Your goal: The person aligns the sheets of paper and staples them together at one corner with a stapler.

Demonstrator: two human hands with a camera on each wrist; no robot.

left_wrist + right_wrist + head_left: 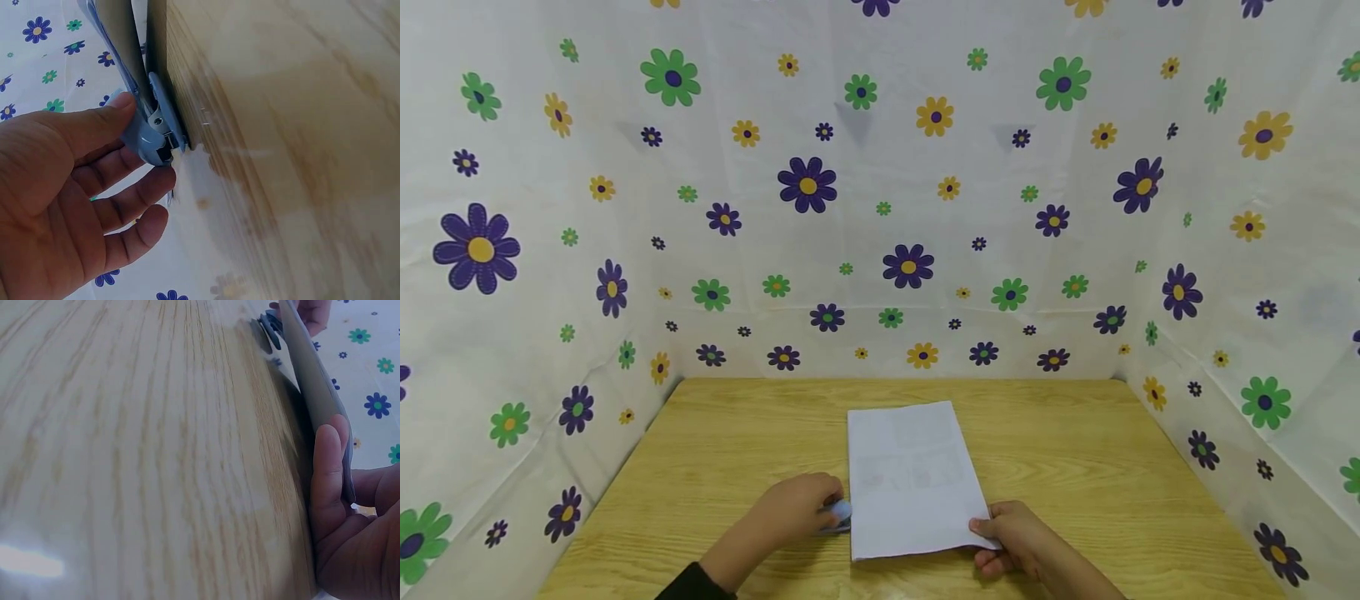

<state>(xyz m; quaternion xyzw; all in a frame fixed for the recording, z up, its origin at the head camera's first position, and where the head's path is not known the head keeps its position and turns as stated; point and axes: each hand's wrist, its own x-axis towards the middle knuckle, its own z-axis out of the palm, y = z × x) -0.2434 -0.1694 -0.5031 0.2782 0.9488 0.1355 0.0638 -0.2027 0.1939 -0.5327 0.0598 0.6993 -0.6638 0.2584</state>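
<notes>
White sheets of paper [910, 492] lie as a thin stack over the table, faint print showing through. At their left edge my left hand [805, 504] holds a small light blue stapler [838, 515], thumb on one side and fingers on the other. In the left wrist view the stapler [147, 134] is at the edge of the sheets [119, 37], its base close to the wood. My right hand [1015, 540] pinches the lower right corner of the paper, thumb on top and fingers beneath. The right wrist view shows that edge of the stack [319, 387] raised off the table.
The wooden table [737, 433] is enclosed at the back and both sides by a white flowered cloth [850, 233]. A dark sleeve [696, 583] covers my left forearm near the front edge.
</notes>
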